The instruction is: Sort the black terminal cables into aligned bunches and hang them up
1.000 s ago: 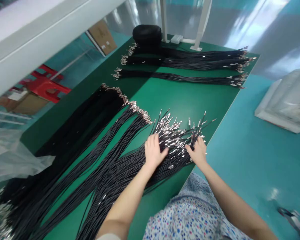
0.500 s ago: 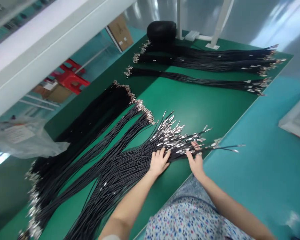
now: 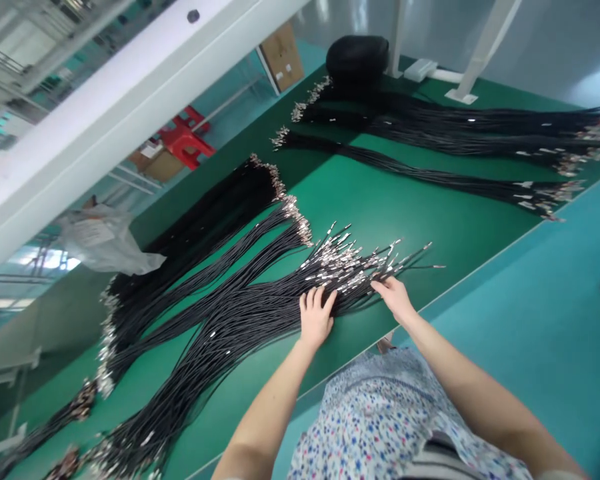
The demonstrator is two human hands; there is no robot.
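From where I stand, the loose bundle of black wires (image 3: 250, 313) lies aslant on the green table (image 3: 395, 207), its silvery ends (image 3: 343, 263) fanned out near the person's hands. Half a second ago a couple of strands poked out past the table's edge beside the right hand (image 3: 394, 295); now those tips lie back over the tabletop. The left hand (image 3: 317, 319) stays on the bundle just below the ends, palm down, fingers spread and slightly bent, not closed around it. The right hand's fingertips curl in at the bundle's near side, but I can't tell whether they pinch any wires. The view has swung too, so the bundle's other ends (image 3: 125, 453), cut off earlier, show at the bottom, though blurred and still partly cropped. The wires under both hands are hidden, and single strands run together in the dark mass of the neighbouring bundles (image 3: 215, 213). Across the table, the farthest bundles (image 3: 460, 127) run to the right border, where some tips are cut off. A crumpled plastic bag (image 3: 105, 243) at the left holds something I can't make out.
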